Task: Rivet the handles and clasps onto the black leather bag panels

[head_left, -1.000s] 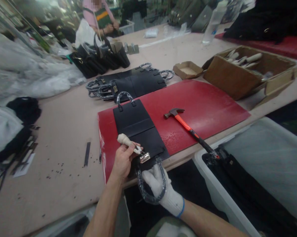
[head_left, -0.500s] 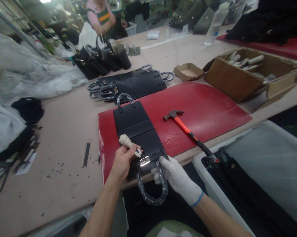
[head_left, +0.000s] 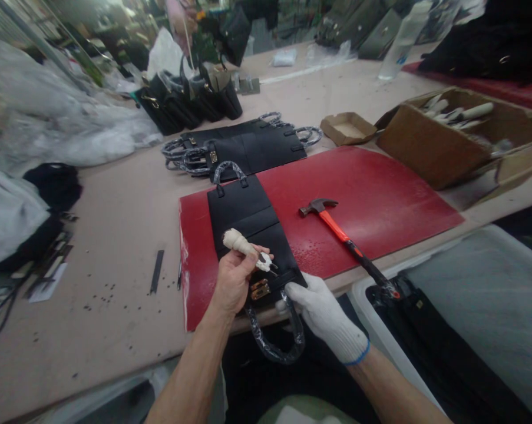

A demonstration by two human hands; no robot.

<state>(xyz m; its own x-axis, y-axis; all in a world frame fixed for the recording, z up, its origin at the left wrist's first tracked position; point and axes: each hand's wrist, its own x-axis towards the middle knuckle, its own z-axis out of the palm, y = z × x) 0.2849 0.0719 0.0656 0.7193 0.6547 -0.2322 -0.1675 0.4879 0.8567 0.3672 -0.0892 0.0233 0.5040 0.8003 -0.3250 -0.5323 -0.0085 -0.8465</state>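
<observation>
My bare left hand (head_left: 234, 281) is closed around a tool with a white-wrapped handle (head_left: 239, 241); its thin metal tip points over the lower part of a black bag panel (head_left: 254, 227). Just below the tip sits a gold-coloured metal clasp (head_left: 260, 289) on the panel. My right hand (head_left: 323, 315), in a white knit glove, grips the panel's near right corner beside the base of a plastic-wrapped handle (head_left: 277, 353). That handle hangs past the table edge. The fingers under the panel are partly hidden.
Under the panel lies a red board (head_left: 358, 200) with a claw hammer (head_left: 336, 227) on it. More black bag panels (head_left: 257, 147) and a cardboard box (head_left: 425, 141) are behind. A white bin (head_left: 365, 306) stands at right. A person's arm shows at the back.
The tool's tip has lifted and shifted right, off the clasp, which now shows more openly. My right hand keeps its grip on the panel. The whole view has shifted slightly.
</observation>
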